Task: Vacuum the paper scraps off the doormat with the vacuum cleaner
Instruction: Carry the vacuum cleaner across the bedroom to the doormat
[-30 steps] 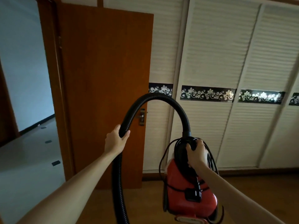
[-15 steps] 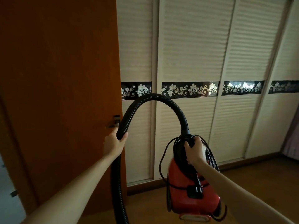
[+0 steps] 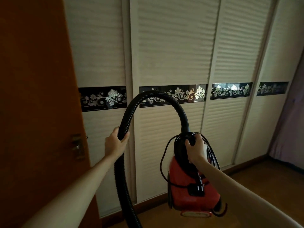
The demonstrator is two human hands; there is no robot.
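Note:
A red vacuum cleaner (image 3: 187, 193) hangs off the floor at lower centre. My right hand (image 3: 195, 149) grips its black top handle, where a black power cord (image 3: 164, 163) is looped. A black ribbed hose (image 3: 153, 97) arches up from the handle and down the left side. My left hand (image 3: 116, 143) is closed around that hose at its left bend, and the hose runs on below the frame. The plug (image 3: 196, 189) rests against the red body. No doormat or paper scraps are in view.
A brown wooden door (image 3: 36, 112) with a metal handle (image 3: 76, 145) fills the left. White louvred wardrobe doors (image 3: 171, 55) with a black floral band stand straight ahead. Brown wooden floor (image 3: 246, 175) lies at lower right, and a purplish curtain (image 3: 292, 129) hangs at the right edge.
The view has swung to the right: the open doorway and pale floor have left the frame, and more wardrobe doors show. Both hands keep the same hold on hose and handle.

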